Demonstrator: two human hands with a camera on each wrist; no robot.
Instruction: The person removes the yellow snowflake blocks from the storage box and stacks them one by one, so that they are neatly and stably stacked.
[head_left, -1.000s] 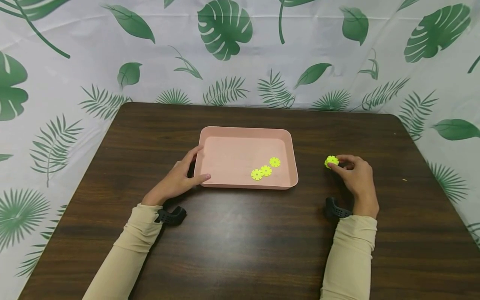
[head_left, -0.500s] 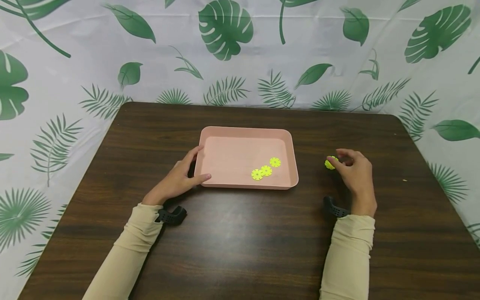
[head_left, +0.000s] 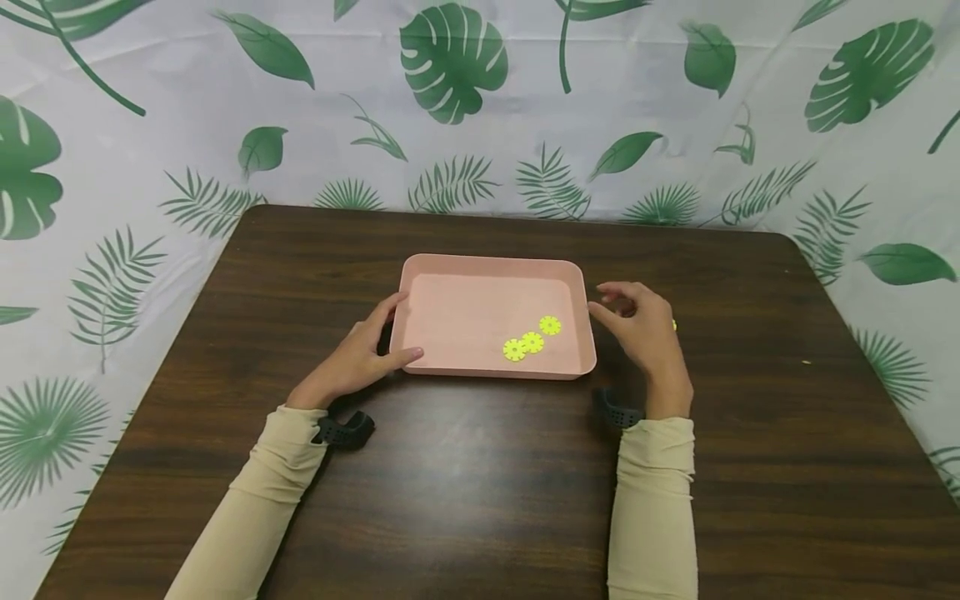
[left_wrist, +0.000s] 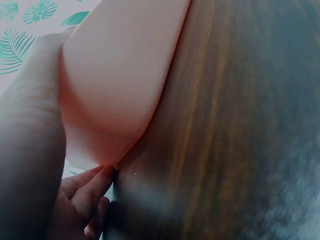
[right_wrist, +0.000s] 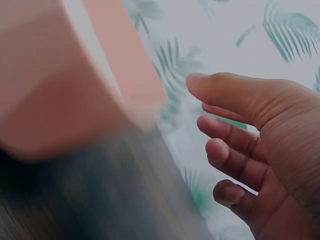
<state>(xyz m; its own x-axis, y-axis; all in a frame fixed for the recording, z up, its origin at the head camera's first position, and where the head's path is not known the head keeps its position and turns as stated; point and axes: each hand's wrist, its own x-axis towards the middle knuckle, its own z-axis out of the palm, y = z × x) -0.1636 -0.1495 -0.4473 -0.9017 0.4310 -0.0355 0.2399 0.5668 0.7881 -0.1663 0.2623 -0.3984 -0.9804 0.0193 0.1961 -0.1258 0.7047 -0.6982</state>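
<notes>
My left hand [head_left: 356,358] grips the left end of a pink tray [head_left: 487,372], its thumb over the rim. In the left wrist view its fingers [left_wrist: 92,192] touch the tray's outer wall low down. Three yellow notched discs [head_left: 532,342] lie in the tray's front right part. Just beyond the tray's right wall is my right hand [head_left: 641,329], its fingers loosely bent. The right wrist view shows nothing between that thumb and those fingers. Another yellow piece [head_left: 674,326] peeks out on the right hand's far side, mostly hidden by it.
A dark wood-grain table [head_left: 480,500] carries everything. Behind it hangs a white cloth [head_left: 540,108] printed with green leaves. A small pale speck [head_left: 806,362] lies on the table at the right. Both wrists wear black mounts [head_left: 345,431].
My right hand has let go of the yellow piece at the right and moved left to the tray's right side. The left hand and the tray have stayed put.
</notes>
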